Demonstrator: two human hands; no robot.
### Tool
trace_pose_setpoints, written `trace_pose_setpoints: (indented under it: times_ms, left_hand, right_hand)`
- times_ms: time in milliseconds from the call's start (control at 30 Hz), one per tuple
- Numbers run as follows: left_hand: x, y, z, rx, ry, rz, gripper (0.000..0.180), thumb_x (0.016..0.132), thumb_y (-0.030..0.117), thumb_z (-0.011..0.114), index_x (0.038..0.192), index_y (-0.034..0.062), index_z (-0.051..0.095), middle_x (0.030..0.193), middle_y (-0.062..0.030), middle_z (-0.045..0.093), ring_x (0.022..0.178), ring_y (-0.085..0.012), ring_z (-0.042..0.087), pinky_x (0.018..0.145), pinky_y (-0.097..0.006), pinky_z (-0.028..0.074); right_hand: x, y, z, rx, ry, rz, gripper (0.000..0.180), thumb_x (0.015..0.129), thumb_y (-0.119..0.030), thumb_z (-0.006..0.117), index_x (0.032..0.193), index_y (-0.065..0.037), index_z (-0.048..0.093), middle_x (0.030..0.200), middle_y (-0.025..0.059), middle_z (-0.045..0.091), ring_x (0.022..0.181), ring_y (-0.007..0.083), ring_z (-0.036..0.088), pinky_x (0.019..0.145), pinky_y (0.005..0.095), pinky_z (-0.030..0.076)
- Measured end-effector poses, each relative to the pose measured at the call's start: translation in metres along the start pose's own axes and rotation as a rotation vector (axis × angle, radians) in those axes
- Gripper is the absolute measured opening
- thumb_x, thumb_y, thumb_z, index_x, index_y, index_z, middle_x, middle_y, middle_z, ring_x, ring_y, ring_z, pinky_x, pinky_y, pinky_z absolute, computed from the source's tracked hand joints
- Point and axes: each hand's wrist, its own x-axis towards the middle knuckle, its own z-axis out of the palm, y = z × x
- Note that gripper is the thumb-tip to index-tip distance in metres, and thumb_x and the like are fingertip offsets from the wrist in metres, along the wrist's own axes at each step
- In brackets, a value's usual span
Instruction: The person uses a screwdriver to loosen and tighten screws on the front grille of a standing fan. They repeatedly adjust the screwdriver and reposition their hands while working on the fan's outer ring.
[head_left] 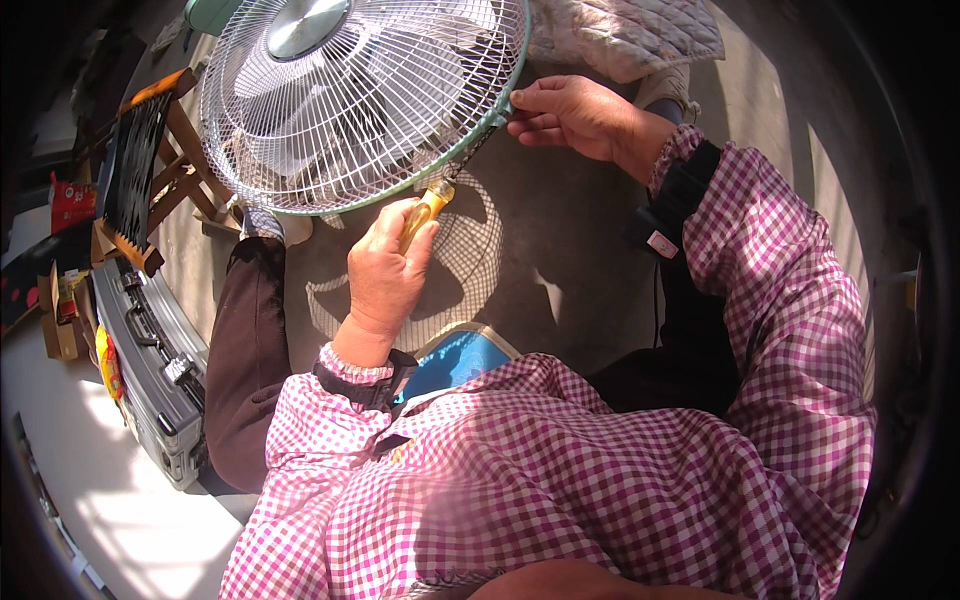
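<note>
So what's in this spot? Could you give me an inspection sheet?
Surface: bare concrete floor, sunlit.
Job's things: fan with wire grille; yellow-handled screwdriver at its rim.
Clutter: metal case, wooden stool, quilted cloth.
Grippers: left hand grips the screwdriver; right hand holds the fan's rim.
Cables: thin black cord by the right sleeve.
Surroundings: boxes at the left.

Fan guard [330,120] ahead; bare floor [580,260] below

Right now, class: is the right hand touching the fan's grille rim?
Touching. The head view shows the right hand with fingertips pinching the green rim of the fan grille at its right edge.
</note>
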Motion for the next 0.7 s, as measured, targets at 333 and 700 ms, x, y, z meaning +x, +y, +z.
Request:
trace_pose_setpoints:
  times_ms: [333, 700]
  left_hand:
    - [0.0011, 0.0015, 0.0034, 0.143, 0.051, 0.112, 0.026, 0.087, 0.017, 0.069, 0.109, 0.0073, 0.06, 0.093, -0.0137, 0.068, 0.08, -0.0308, 0.068, 0.067, -0.034, 0.054]
    - [0.0037, 0.0071, 0.0023, -0.056, -0.033, -0.095, 0.022, 0.087, 0.016, 0.069, 0.104, 0.0036, 0.062, 0.089, -0.0138, 0.069, 0.078, -0.0266, 0.069, 0.069, -0.033, 0.052]
  right_hand:
    - [0.0017, 0.0023, -0.0012, 0.026, -0.052, -0.014, 0.024, 0.091, -0.016, 0.066, 0.104, 0.004, 0.06, 0.103, 0.0108, 0.065, 0.093, 0.0193, 0.065, 0.086, 0.0323, 0.055]
    - [0.004, 0.0078, -0.004, 0.082, -0.047, -0.01, 0.025, 0.091, -0.014, 0.065, 0.107, 0.004, 0.061, 0.104, 0.0103, 0.066, 0.095, 0.0198, 0.066, 0.087, 0.0339, 0.055]
